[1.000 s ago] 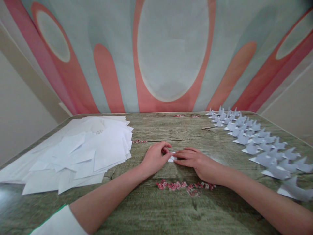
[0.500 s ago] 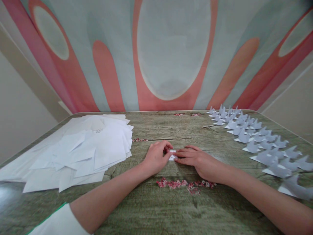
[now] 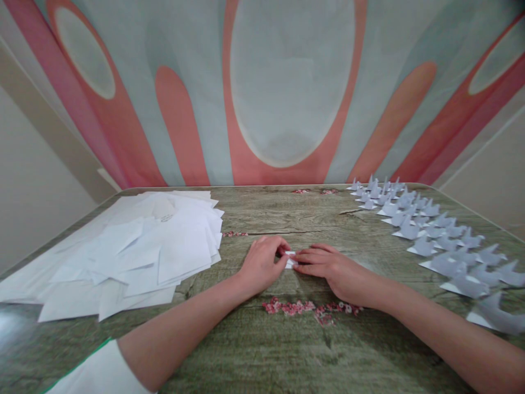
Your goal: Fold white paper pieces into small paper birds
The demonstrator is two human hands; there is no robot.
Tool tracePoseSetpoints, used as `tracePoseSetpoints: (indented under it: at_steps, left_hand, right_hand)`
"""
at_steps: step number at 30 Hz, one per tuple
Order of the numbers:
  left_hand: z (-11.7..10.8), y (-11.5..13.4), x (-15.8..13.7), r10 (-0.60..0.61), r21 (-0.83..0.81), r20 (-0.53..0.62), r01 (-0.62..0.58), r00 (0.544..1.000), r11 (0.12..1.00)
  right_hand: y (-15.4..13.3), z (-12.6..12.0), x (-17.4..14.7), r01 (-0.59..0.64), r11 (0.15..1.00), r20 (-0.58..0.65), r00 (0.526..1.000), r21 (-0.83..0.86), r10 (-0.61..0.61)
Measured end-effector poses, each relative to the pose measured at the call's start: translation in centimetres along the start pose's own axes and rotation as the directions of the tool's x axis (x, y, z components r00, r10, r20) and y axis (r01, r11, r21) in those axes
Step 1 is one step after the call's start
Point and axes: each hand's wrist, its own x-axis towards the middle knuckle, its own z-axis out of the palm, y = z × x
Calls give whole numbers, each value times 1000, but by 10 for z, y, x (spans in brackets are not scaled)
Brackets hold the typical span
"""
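A small folded piece of white paper (image 3: 290,260) lies on the table between my two hands, mostly covered by fingers. My left hand (image 3: 266,260) is closed at its left edge, thumb and curled fingers pinching the paper. From the other side, my right hand (image 3: 328,268) lies low with its fingers stretched out, the fingertips pressing the paper's right part against the tabletop. The exact shape of the folds is too small to make out.
On the left a wide loose pile of white paper sheets (image 3: 184,246) spreads across the wood-patterned table (image 3: 266,350). Rows of folded white paper birds (image 3: 447,261) stand along the right side. A patterned wall covering (image 3: 287,82) rises behind the table's far edge.
Both hands stay in nearly the same place on the folded paper. Only a very slight shift of the left fingers shows.
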Motion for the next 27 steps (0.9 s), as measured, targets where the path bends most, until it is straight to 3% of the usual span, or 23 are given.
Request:
tracePoseSetpoints:
  at_steps: [10, 27]
  left_hand:
    - [-1, 1, 0, -11, -8, 8, 11, 1000, 1000]
    - [-1, 1, -3, -36, 91, -15, 37, 999, 995]
  right_hand:
    - [-3, -2, 0, -21, 1000, -2, 1000, 15, 21]
    - [-9, 7, 2, -22, 989, -20, 1000, -147, 19]
